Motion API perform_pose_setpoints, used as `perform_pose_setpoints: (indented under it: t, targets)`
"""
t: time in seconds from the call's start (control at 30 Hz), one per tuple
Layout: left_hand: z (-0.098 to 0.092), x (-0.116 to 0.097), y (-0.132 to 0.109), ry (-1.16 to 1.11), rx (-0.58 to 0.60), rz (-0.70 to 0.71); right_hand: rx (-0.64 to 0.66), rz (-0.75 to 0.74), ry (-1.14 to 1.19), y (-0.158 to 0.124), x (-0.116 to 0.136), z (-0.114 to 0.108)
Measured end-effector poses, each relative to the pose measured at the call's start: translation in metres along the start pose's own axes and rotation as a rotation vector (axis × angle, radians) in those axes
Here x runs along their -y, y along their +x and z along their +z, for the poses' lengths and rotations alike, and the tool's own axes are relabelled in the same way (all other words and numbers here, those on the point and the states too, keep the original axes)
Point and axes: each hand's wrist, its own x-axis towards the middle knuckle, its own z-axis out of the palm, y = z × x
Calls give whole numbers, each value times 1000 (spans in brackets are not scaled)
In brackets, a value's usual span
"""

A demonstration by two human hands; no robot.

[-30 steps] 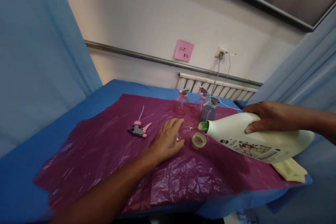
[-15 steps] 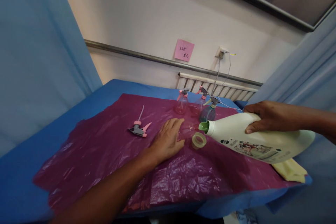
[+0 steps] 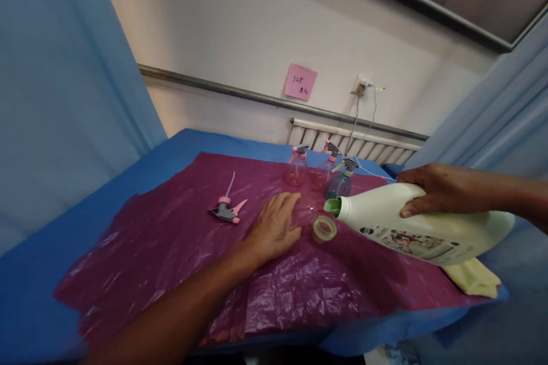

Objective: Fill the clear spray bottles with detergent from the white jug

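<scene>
My right hand (image 3: 432, 188) grips a large cream detergent jug (image 3: 423, 225), tipped on its side with its green spout (image 3: 333, 206) pointing left. The spout hangs over a small clear bottle (image 3: 307, 212) standing on the purple plastic sheet (image 3: 180, 245). My left hand (image 3: 274, 228) curls around that clear bottle's left side, fingers pressed against it. A loose cap or tape ring (image 3: 324, 228) lies just below the spout. A detached pink and grey spray head (image 3: 226, 211) with its tube lies left of my left hand.
Three spray bottles (image 3: 327, 168) with pink or green triggers stand behind the jug's spout. A yellow cloth (image 3: 473, 276) lies under the jug at the table's right edge. Blue curtains hang on both sides; a radiator and socket sit on the wall behind.
</scene>
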Motion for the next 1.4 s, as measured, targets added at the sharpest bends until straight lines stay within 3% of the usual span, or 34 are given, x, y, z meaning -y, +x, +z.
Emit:
perform_pose_setpoints:
  t: [1.4]
  targets:
    - [-2, -2, 1, -26, 6, 1, 24, 36, -22, 1, 7, -3]
